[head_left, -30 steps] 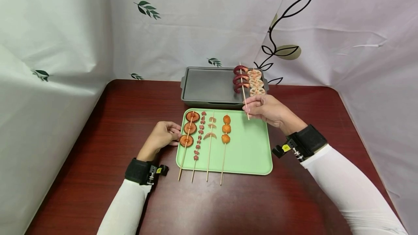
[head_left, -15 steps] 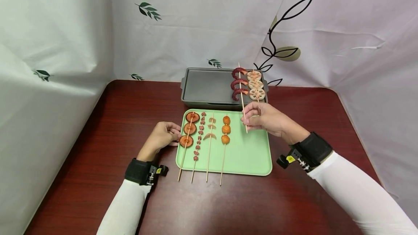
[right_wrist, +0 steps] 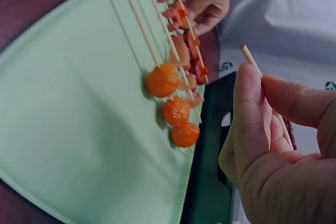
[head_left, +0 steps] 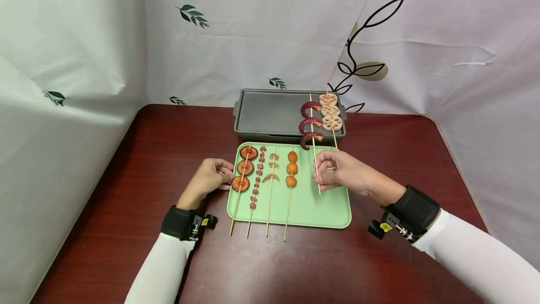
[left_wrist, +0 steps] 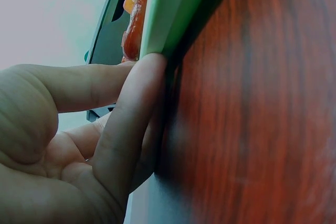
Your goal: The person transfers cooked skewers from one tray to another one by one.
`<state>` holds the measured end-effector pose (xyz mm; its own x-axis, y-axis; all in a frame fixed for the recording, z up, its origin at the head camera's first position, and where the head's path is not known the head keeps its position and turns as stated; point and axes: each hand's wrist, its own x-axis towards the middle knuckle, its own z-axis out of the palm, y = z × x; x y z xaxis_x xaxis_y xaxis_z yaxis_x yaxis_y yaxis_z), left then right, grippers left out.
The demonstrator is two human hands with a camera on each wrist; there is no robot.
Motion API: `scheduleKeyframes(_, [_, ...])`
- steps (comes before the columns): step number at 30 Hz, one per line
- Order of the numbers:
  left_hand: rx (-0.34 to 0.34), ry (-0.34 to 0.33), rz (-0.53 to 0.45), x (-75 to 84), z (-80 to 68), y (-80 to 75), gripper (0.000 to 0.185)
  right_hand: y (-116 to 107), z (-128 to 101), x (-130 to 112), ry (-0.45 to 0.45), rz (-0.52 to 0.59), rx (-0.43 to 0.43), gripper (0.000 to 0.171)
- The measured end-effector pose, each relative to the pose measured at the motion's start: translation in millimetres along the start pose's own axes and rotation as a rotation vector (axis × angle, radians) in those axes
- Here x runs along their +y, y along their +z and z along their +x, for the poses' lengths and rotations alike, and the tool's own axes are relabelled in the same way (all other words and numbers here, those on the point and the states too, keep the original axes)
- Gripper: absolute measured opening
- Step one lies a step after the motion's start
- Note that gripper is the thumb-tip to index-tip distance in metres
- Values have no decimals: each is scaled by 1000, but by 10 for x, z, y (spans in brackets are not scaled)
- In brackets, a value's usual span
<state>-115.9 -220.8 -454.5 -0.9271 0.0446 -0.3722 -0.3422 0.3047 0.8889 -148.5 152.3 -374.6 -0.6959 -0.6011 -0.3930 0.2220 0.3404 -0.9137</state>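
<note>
At centre frame in my head view, the right hand [head_left: 337,172] pinches the wooden stick of the octopus skewer [head_left: 311,123], its grip clenched around the lower shaft; the curled red pieces sit just above, over the near edge of the dark griddle pan [head_left: 270,111] and the top edge of the green tray [head_left: 325,201]. My right wrist view shows thumb and fingers [right_wrist: 249,108] wrapped on that stick, its blunt end poking out above them. Right of it, in the upper centre, the lotus root skewer [head_left: 330,111] lies on the pan. At centre left, the left hand [head_left: 208,177] presses curled fingers against the tray's left rim; from the left wrist view I see fingertips [left_wrist: 142,93] touching the rim, grasping nothing. Four skewers lie side by side on the tray: mushroom skewer [head_left: 243,167], small meat skewer [head_left: 258,172], a pale skewer [head_left: 272,170] and fried ball skewer [head_left: 291,169]. All rest on the dark red counter [head_left: 168,130].
</note>
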Motion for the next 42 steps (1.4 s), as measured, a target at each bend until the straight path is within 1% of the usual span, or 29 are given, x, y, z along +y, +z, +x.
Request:
scheduleKeyframes(8, [-7,8,-8,10,-9,-4,25,84,-144,85,3,-23,-23,16])
scheduleKeyframes(17, [-1,10,-3,11,0,3,25,233,-294,212,-15,-70,-76,14])
scheduleKeyframes(25, [-12,18,12,19,9,-5,25,325,-371,338,9,-79,-104,14])
scheduleKeyframes(30, [-18,19,14,9,17,-1,26,368,-392,407,20,-60,-117,14])
scheduleKeyframes(35, [-15,8,16,7,21,1,25,406,-406,429,26,-29,-127,19])
scheduleKeyframes(42, [-16,7,14,-2,6,-1,25,410,-382,467,54,1,-120,21])
